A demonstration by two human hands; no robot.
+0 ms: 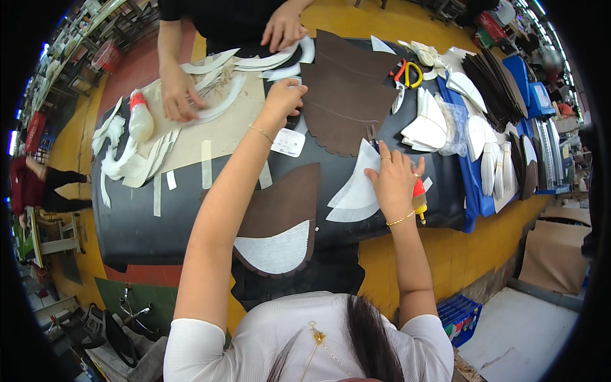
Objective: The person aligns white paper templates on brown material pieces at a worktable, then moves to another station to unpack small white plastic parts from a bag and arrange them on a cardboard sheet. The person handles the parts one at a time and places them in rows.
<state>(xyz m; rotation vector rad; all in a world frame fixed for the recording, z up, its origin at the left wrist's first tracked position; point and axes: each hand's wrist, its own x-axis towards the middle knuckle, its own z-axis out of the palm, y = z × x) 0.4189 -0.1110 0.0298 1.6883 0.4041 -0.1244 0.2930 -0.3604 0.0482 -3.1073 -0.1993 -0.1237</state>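
My left hand (284, 95) reaches far across the black table (140, 223), fingers curled on a white curved strip at the edge of a tan sheet (210, 134). My right hand (394, 178) presses flat on a stack of white fan-shaped pieces (356, 191). A red and yellow glue bottle (419, 198) lies under that wrist. Dark brown leather pieces (344, 95) lie between my hands. A brown piece with a white lining (277, 239) sits near me.
A person in black across the table presses white curved strips with both hands (178, 92) (283, 28). A squeeze bottle (140, 118) lies at left. Red and yellow scissors (407, 73), white cut stacks (426, 124) and blue trays (528, 95) fill the right side.
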